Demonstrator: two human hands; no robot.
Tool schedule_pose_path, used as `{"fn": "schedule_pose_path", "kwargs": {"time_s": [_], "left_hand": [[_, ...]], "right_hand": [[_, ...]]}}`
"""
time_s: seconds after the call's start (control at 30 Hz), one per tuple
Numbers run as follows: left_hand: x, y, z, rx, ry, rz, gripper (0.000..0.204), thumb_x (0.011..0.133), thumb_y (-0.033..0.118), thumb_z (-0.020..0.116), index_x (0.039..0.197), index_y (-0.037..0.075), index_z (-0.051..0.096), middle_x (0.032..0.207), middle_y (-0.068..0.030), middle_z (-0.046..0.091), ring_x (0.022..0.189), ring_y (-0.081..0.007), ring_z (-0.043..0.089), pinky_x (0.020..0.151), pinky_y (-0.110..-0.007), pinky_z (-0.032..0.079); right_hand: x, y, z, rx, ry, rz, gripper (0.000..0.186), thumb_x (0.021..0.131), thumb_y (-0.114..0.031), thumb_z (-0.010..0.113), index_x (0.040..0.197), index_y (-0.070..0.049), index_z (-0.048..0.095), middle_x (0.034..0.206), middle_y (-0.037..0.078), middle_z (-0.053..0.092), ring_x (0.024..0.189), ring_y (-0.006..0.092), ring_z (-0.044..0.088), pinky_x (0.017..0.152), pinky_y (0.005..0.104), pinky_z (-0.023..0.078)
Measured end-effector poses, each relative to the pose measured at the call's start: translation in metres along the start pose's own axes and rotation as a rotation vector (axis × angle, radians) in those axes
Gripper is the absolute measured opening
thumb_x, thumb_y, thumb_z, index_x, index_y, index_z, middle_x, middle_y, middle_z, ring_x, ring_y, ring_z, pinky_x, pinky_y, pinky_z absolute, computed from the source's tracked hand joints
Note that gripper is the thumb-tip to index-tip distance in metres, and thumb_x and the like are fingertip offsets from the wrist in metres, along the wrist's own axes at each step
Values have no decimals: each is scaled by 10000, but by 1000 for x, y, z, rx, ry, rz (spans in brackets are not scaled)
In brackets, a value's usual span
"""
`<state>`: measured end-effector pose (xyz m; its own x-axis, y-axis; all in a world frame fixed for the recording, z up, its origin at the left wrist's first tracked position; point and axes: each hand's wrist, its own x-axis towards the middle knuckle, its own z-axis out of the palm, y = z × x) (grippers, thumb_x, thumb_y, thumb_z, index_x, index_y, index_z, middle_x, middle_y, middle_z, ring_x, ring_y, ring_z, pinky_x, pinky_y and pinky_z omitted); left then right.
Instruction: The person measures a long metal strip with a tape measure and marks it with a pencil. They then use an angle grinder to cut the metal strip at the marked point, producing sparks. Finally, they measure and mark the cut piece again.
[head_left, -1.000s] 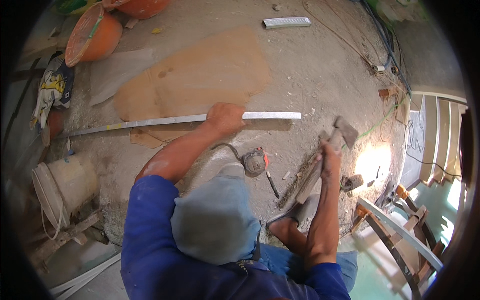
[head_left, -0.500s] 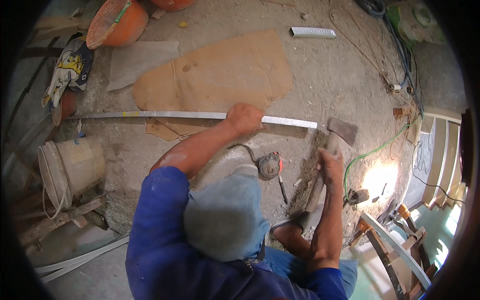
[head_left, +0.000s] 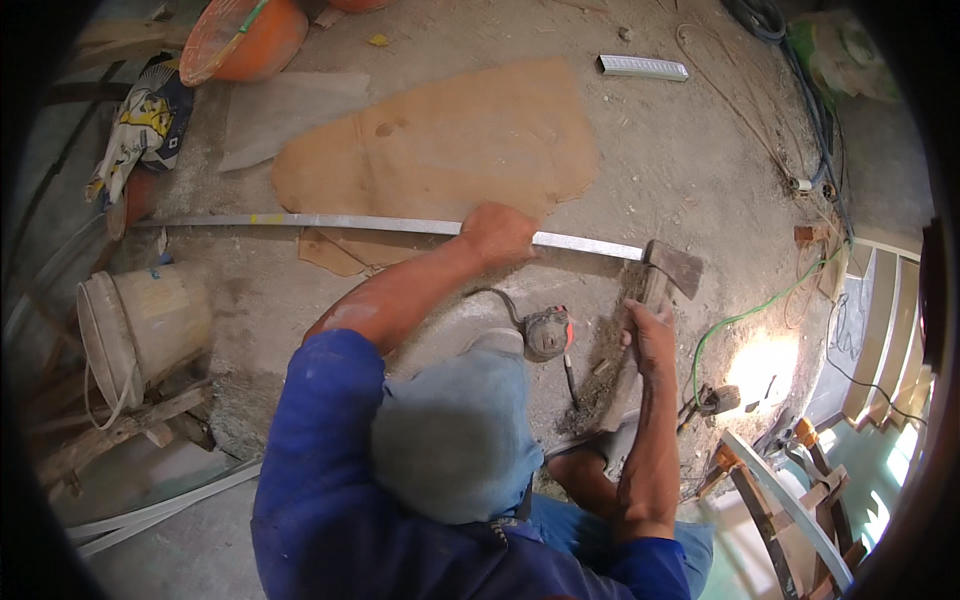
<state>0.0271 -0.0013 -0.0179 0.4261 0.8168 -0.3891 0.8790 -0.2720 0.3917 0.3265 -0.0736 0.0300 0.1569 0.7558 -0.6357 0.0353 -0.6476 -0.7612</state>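
Observation:
My left hand (head_left: 497,234) presses down on a long thin metal bar (head_left: 300,222) that lies across the concrete floor. The bar's right end reaches the head of a hatchet (head_left: 676,266). My right hand (head_left: 650,335) is closed around the hatchet's wooden handle, with the blade just past the bar's end. A grey and orange tape measure (head_left: 548,333) sits on the floor between my arms, and a pencil-like tool (head_left: 568,378) lies beside it.
A brown cardboard sheet (head_left: 440,150) lies beyond the bar. A white bucket (head_left: 140,330) lies on its side at left, orange basins (head_left: 240,35) at top left. There is a short metal offcut (head_left: 642,67), a green cable (head_left: 740,320) and wooden rails (head_left: 790,500) at lower right.
The view has tilted, so the bar sits lower in the picture. The hatchet head has come closer to the bar's right end. Both hands keep their holds.

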Motion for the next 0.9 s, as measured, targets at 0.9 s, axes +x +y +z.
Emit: {"fn": "schedule_pose_path", "kwargs": {"time_s": [0.9], "left_hand": [[-4,8,-14,-18,28,-17,401,814,525,720,933,142,733,897,-144,720,907,-356,688,796,-480,539]], "right_hand": [[32,7,-128,561,605,-69,217,903,-213,700,925,-55,552,679,31,528,526,155,568,458,314,481]]}}
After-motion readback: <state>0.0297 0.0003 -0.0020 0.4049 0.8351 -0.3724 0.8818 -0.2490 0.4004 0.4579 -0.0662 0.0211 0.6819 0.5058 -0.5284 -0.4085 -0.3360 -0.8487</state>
